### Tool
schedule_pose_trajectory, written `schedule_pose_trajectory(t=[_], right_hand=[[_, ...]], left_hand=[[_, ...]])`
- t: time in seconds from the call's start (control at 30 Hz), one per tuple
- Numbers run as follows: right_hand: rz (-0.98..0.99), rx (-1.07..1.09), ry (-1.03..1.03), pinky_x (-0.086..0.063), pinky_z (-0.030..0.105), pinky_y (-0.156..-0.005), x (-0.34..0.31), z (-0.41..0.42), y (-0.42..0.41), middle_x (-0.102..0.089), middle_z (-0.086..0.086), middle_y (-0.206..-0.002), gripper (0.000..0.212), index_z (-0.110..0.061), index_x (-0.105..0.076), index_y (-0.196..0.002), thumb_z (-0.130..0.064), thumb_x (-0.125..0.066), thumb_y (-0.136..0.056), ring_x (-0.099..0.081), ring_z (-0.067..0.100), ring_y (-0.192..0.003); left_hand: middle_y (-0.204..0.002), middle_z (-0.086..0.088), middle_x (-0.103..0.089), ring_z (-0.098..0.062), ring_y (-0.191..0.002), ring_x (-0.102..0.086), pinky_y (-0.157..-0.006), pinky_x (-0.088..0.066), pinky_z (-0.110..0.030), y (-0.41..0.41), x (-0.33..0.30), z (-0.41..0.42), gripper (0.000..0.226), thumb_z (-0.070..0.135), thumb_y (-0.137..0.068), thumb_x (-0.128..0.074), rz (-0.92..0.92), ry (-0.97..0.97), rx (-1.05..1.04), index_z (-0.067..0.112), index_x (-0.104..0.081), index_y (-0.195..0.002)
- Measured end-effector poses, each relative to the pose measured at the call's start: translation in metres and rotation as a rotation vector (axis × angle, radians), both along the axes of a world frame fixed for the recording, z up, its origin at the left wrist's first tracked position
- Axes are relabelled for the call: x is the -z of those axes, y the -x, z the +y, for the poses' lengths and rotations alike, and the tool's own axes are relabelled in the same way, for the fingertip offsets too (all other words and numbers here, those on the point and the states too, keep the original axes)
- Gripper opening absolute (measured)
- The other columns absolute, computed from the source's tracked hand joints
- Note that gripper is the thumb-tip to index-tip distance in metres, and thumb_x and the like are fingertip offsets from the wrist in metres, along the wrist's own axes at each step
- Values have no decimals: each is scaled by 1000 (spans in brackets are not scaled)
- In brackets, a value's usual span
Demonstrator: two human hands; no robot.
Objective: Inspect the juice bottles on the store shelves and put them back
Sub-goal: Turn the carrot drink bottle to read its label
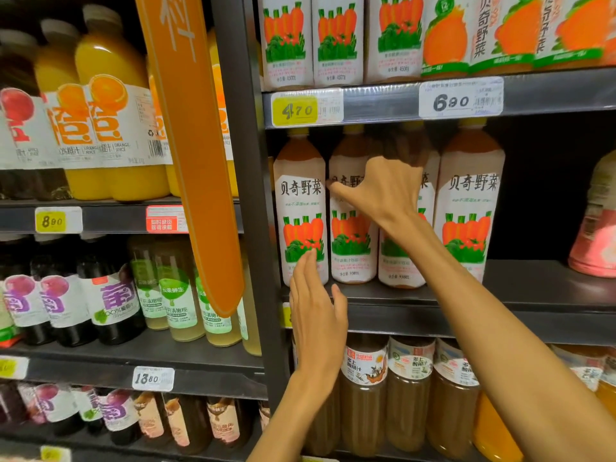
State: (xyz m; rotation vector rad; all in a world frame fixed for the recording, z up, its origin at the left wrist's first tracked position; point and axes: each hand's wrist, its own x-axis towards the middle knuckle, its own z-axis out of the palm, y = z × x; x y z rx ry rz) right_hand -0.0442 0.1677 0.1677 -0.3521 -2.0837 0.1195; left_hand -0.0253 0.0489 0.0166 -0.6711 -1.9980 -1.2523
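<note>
Four tall carrot juice bottles with white labels stand in a row on the middle right shelf [533, 288]. My left hand [316, 315] is flat with straight fingers, its fingertips touching the lower label of the first bottle [300, 181]. My right hand [383, 191] reaches across from the right. Its thumb stretches over the label of the second bottle [350, 241], and its fingers curl round the shoulder of the third bottle [400, 268], where they are hidden. The fourth bottle [470, 195] stands untouched beside my right forearm.
A dark upright post [246, 161] and a hanging orange sign [200, 161] split the shelving. Orange juice bottles [113, 128] fill the upper left, grape juice [110, 295] below. Smaller carrot bottles [286, 41] stand above, brown drinks [410, 395] below, a pink bottle [596, 228] far right.
</note>
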Motion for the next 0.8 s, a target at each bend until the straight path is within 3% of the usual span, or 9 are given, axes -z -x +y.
schedule_pose_trajectory(t=[0.13, 0.23, 0.3, 0.4, 0.5, 0.57, 0.7, 0.8], right_hand=[[111, -42, -28, -29, 42, -79, 2, -1, -11, -36, -3, -52, 67, -16, -27, -53, -68, -66, -73, -40, 23, -60], [180, -23, -94, -23, 47, -91, 3, -1, -18, -59, 14, -70, 64, -7, -52, -70, -69, -66, -72, -56, 35, -82], [200, 3, -134, -22, 49, -94, 4, 0, -24, -65, 19, -80, 69, -3, -60, -84, -70, -64, -71, -55, 35, -92], [192, -4, -138, -21, 48, -99, 4, -2, -33, -65, 16, -87, 70, -5, -59, -90, -72, -61, -71, -50, 31, -100], [161, -29, -130, -22, 42, -94, 3, -3, -41, -63, 11, -91, 66, -9, -57, -92, -72, -61, -71, -46, 28, -103], [152, -93, -93, -25, 39, -88, 3, -4, -46, -60, 9, -91, 64, -10, -57, -94, -69, -65, -70, -44, 27, -101], [157, -180, -14, -27, 37, -87, 2, -7, -51, -60, 6, -96, 65, -10, -58, -103, -64, -70, -69, -44, 26, -104], [158, -204, 46, -26, 35, -87, 4, -10, -52, -60, 6, -103, 69, -11, -58, -113, -62, -72, -68, -42, 26, -109]], left_hand=[[-145, -4, -36, -7, -135, -27, -113, -23, -24, 4, -1, 1, 61, 11, -91, -58, 21, 17, 8, 11, -30, -144], [-145, -9, -35, -16, -137, -30, -113, -28, -29, 4, 0, 5, 69, 18, -87, -64, -11, -7, 32, 8, -28, -145], [-146, -8, -31, -16, -138, -28, -112, -28, -29, 1, 1, 9, 77, 28, -85, -68, -46, -45, 101, 10, -24, -146], [-146, -3, -28, -11, -136, -27, -111, -32, -30, -6, 1, 17, 91, 55, -76, -62, -104, -79, 173, 14, -22, -147], [-144, -5, -33, -16, -135, -31, -108, -39, -38, -11, -1, 23, 103, 67, -67, -60, -111, -99, 99, 15, -21, -147], [-142, -9, -37, -22, -132, -37, -105, -41, -42, -13, -2, 24, 107, 65, -65, -67, -96, -109, 53, 13, -22, -146], [-142, -11, -37, -22, -133, -35, -106, -35, -34, -15, -7, 31, 112, 50, -63, -81, -106, -110, 0, 11, -19, -147], [-141, -13, -38, -24, -130, -34, -105, -37, -36, -15, -11, 34, 107, 38, -66, -82, -85, -87, -19, 9, -19, -147]])
